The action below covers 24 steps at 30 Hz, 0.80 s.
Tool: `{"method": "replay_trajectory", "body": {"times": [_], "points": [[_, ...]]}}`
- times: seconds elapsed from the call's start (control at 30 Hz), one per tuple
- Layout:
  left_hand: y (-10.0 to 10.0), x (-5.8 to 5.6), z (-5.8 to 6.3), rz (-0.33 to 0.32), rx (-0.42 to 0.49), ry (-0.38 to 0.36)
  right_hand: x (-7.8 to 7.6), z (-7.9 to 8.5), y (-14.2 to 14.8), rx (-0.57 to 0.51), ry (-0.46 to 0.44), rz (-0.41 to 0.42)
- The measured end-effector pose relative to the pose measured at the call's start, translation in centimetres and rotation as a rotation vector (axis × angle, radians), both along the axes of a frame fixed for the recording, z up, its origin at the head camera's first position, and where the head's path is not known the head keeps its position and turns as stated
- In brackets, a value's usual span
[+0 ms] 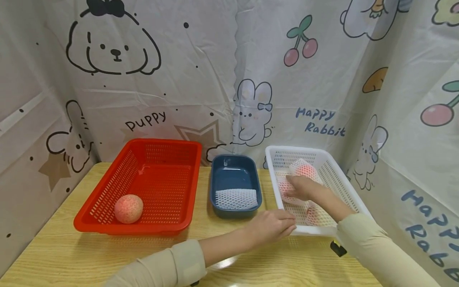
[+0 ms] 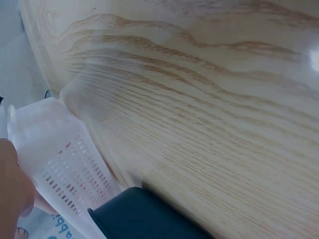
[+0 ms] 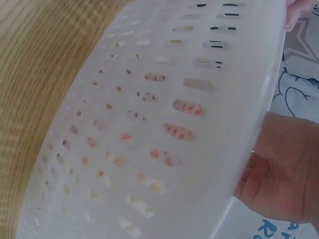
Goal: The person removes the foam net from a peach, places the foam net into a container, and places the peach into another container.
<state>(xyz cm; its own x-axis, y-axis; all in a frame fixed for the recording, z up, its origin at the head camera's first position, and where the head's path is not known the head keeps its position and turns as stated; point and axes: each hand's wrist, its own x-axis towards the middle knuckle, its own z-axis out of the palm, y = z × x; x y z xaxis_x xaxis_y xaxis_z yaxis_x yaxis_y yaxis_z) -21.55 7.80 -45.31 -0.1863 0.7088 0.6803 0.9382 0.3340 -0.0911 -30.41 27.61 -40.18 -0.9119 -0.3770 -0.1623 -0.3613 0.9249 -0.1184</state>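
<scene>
My right hand (image 1: 305, 188) reaches into the white basket (image 1: 349, 191), its fingers on a peach (image 1: 284, 187) in a white foam net at the left side. Another netted peach (image 1: 305, 169) lies just behind that hand, and a third (image 1: 313, 215) sits near the front wall, partly behind the forearm. In the right wrist view the basket wall hides the fingertips of the right hand (image 3: 281, 169). My left hand (image 1: 270, 227) holds the white basket's rim at its near left corner. A bare peach (image 1: 128, 209) rests in the front left of the red basket (image 1: 191, 179).
Between the two baskets stands a dark blue tray (image 1: 234, 159) with a white foam net (image 1: 236, 199) lying in its front part. All three containers are on a wood-grain table (image 1: 229, 275). A printed curtain (image 1: 215, 59) hangs close behind them and at both sides.
</scene>
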Motion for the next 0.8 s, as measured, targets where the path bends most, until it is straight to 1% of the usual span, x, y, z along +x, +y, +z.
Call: {"method": "replay_trajectory", "body": {"times": [0.1, 0.17, 0.33, 0.43, 0.6, 0.7, 0.8], "points": [[0.14, 0.21, -0.05, 0.026, 0.011, 0.007, 0.0, 0.01, 0.02, -0.005, -0.001, 0.0], [0.17, 0.33, 0.03, 0.036, 0.009, 0.001, -0.05, 0.0, 0.1, 0.001, 0.004, 0.014], [0.19, 0.4, 0.21, 0.028, -0.002, -0.034, -0.26, -0.13, 0.16, 0.014, -0.017, 0.016], [0.24, 0.34, 0.33, 0.024, -0.007, -0.034, -0.24, -0.19, 0.13, 0.012, -0.045, -0.022], [0.28, 0.23, 0.35, -0.004, -0.001, -0.052, 0.05, -0.34, 0.26, 0.045, -0.043, -0.045], [0.28, 0.18, 0.26, -0.012, 0.003, -0.048, 0.28, -0.51, 0.25, 0.055, -0.049, -0.059], [0.27, 0.18, 0.19, -0.004, 0.004, -0.037, 0.45, -0.65, 0.15, 0.051, -0.056, -0.065]]}}
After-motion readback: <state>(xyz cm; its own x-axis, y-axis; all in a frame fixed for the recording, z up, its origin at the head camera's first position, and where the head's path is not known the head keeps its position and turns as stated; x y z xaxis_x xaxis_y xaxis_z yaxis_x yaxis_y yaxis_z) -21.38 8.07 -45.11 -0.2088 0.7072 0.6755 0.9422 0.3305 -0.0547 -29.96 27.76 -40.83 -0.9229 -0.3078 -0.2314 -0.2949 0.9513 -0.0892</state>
